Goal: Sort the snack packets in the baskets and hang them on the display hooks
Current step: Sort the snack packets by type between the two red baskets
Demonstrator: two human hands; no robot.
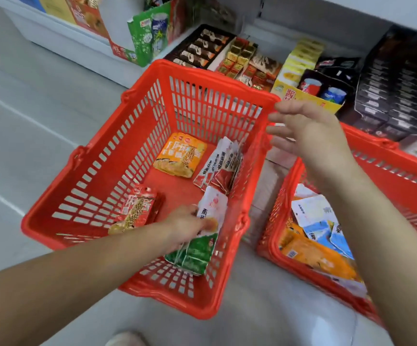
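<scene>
Early going here, by my reckoning: nothing is hung, and no display hooks are in view. The left grip (187, 226) is down inside the left basket (97, 151), fingers curled around the top of the green-and-white packets (200, 250), a small bunch that fans out below the wrist against the basket's near wall. The right grip (309, 136) hovers spread open and holds nothing, above the gap between this basket and the right basket (389, 151).

The sorting looks partly done. Just left of the left grip lean the red packets (137, 208). Beyond its fingertips stand the red-and-white packets (220, 163), stacked on edge, and farther off lies the orange packet (180, 156), flat on the floor of the basket. Each kind has its own patch.

Beneath the right forearm it's a jumble: blue-and-white packets (322, 221) lie over orange ones (319, 255), unsorted. The packets are flat, glossy and crinkly, so likely slippery in a bunch.
</scene>
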